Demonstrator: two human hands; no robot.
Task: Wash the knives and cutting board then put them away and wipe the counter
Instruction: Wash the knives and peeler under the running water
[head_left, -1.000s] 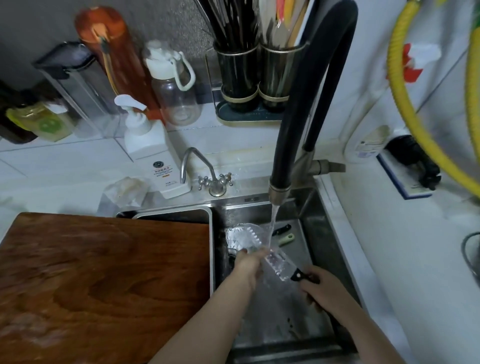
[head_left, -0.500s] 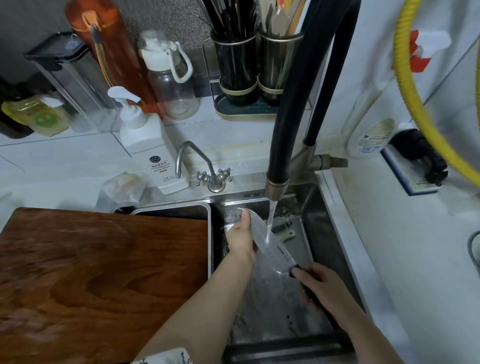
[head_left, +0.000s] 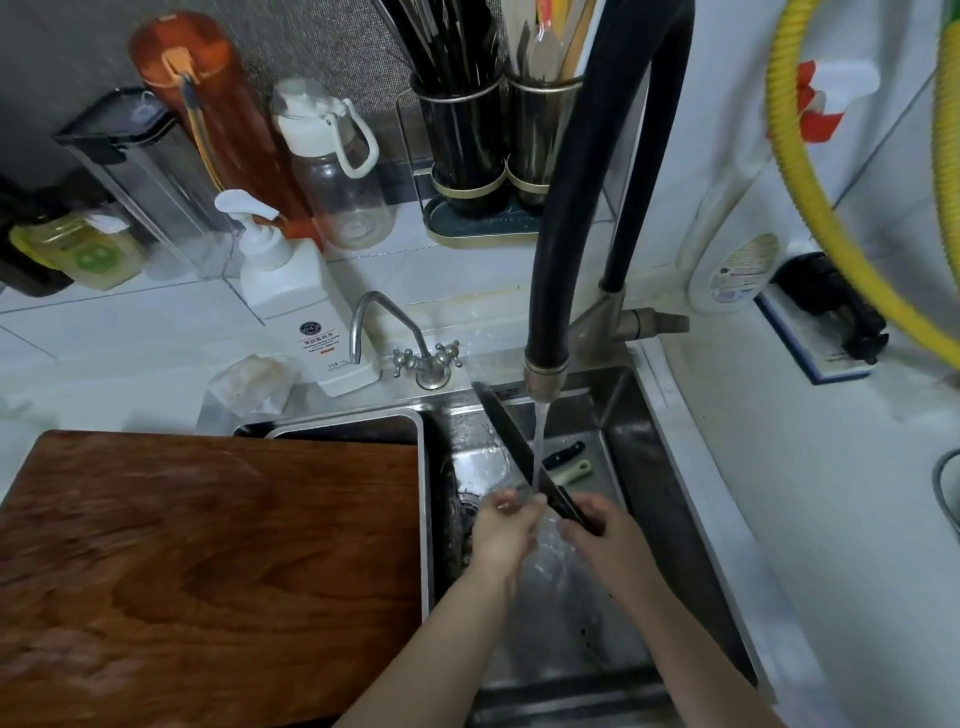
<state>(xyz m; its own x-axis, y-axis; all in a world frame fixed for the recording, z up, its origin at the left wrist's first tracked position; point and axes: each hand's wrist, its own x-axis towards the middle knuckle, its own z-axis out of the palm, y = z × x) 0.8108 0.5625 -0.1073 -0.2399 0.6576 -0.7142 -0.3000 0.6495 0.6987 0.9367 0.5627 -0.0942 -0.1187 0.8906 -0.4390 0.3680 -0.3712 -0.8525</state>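
Low in the frame, the sink (head_left: 670, 467) holds two small knives (head_left: 566, 460). The right hand (head_left: 597, 530) grips a large knife (head_left: 511, 441) under water; the left hand (head_left: 504, 525) is loosely cupped, empty.

White counter (head_left: 831, 467): soap bottle (head_left: 306, 312) and utensil holder (head_left: 493, 150) far, sink (head_left: 670, 467) centre, cutting board (head_left: 208, 571) near left.

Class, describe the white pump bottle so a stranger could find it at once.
Start at the steel sink and look to the counter behind its left corner. Beside the small chrome tap stands the white pump bottle: square and opaque with a dark round logo, unlike the clear bottle behind.
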